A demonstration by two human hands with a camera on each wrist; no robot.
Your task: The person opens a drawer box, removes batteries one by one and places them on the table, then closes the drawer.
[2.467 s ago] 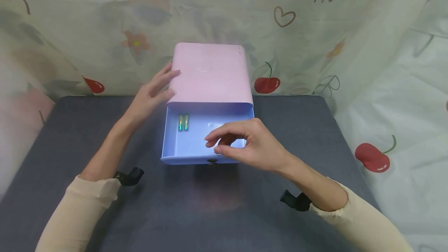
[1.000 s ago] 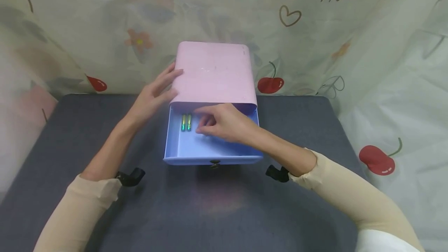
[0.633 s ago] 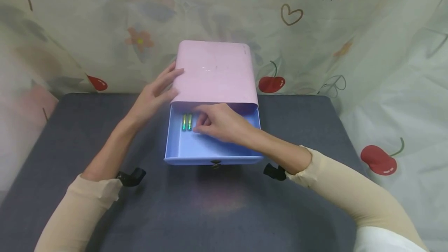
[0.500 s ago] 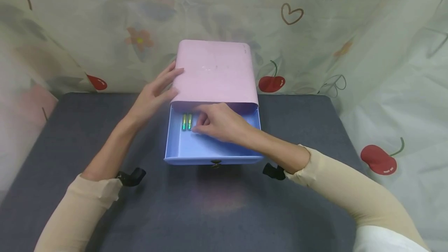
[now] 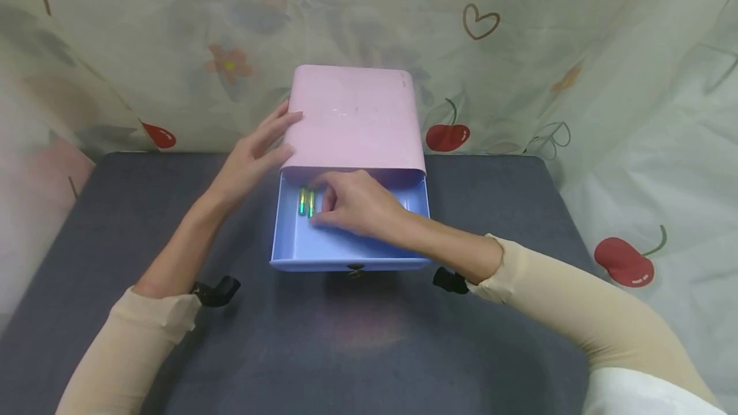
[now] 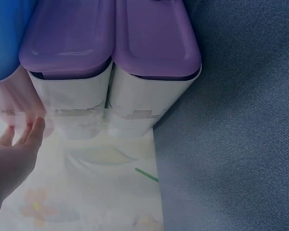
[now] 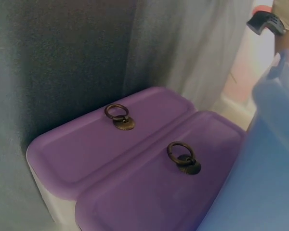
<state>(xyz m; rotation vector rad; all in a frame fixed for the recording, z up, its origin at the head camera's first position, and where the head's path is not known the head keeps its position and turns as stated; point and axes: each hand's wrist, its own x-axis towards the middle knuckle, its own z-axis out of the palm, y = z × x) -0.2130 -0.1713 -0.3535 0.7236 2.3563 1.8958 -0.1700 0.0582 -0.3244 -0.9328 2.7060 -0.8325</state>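
A small drawer cabinet (image 5: 354, 117) with a pink top stands at the table's back, its blue drawer (image 5: 346, 265) pulled out. Two shiny green-and-gold batteries lie side by side inside: a left battery (image 5: 302, 201) and a right battery (image 5: 311, 203). My right hand (image 5: 360, 203) reaches into the drawer and pinches the right battery, index finger by its far end and thumb by its near end. My left hand (image 5: 250, 152) rests on the cabinet's left side, fingertips on the pink edge; the left wrist view also shows these fingers (image 6: 34, 134) beside the pale casing.
Below the blue drawer, two purple drawers (image 7: 111, 139) with bronze ring pulls (image 7: 181, 153) are closed. A dark grey cloth (image 5: 346, 351) covers the table. Behind it hangs a printed curtain (image 5: 357, 11). Black straps (image 5: 216, 291) sit at the wrists.
My right hand has come in from the drawer's front right, down to the batteries. The right battery has just shifted slightly toward the front. My left hand stays at the cabinet's side.
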